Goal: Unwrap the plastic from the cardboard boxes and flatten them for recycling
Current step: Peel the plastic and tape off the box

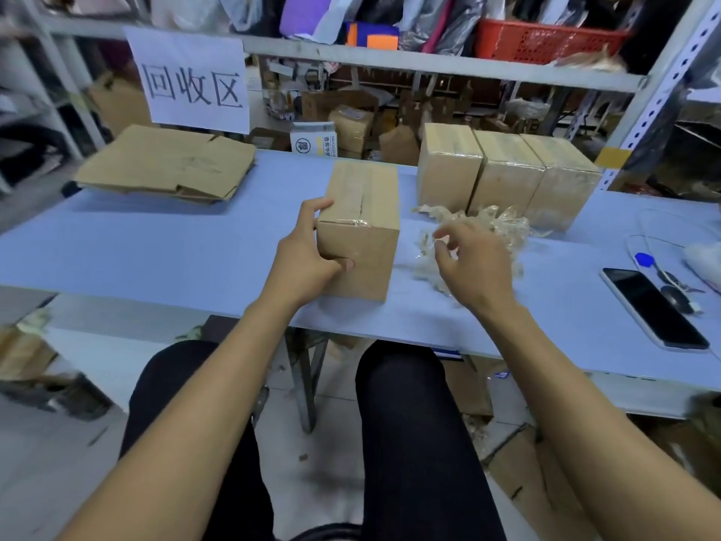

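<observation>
A: Where does the cardboard box [361, 228] sit?

B: Upright on the pale blue surface [156, 244], near its front edge. It is plain brown, its top flaps closed, with clear tape along the top seam and a strip running over the front edge.

A: And the hands?

B: The left hand [308, 251] grips the box's left side: thumb pressed on the front face, fingers curled round the back corner. The right hand [474, 259] hovers just right of the box, fingers loosely bent, over the crumpled plastic wrap [495, 224]. Whether it pinches any of the film cannot be told.

A: What else stands near the box?

B: Behind and to its right, three boxes in shiny plastic [507, 173] stand touching in a row. Far to its left lies a stack of flattened cardboard [167, 165]. Well to its right lies a phone [655, 306], screen up.
</observation>
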